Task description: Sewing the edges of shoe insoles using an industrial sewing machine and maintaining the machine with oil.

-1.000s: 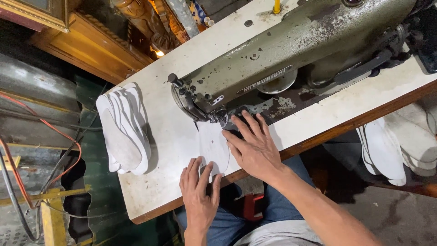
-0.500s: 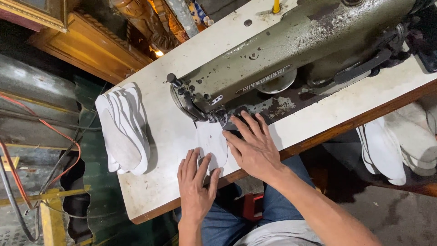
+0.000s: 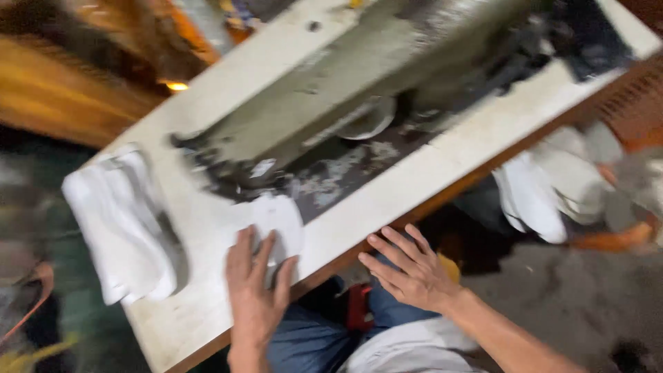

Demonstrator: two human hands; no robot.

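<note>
Nearest, the right hand (image 3: 407, 269) hangs off the table's front edge, fingers spread and empty, over the blue-trousered lap (image 3: 324, 338). It touches nothing that the blurred frame shows. Beside it, the left hand (image 3: 255, 287) lies flat on the table (image 3: 442, 173), palm down, fingers a little splayed, pressing the near end of a white piece (image 3: 280, 221). So the two hands are apart, the left one alone on the work.

The piece looks thin, soft and flat, with rounded edges, like cut fabric or foam. Its long axis runs away from the left fingertips toward the sewing machine (image 3: 331, 103), and its far end lies at the machine's dark, worn bed. It is well clear of the right hand, which sits lower and to the right.

Left of the piece, a stack (image 3: 121, 228) of similar white pieces rests fanned on the pale, scuffed tabletop. The machine is grey-green metal, long and heavy, set slantwise. Beyond the table's right edge, more white pieces (image 3: 545, 186) hang in a heap.
</note>
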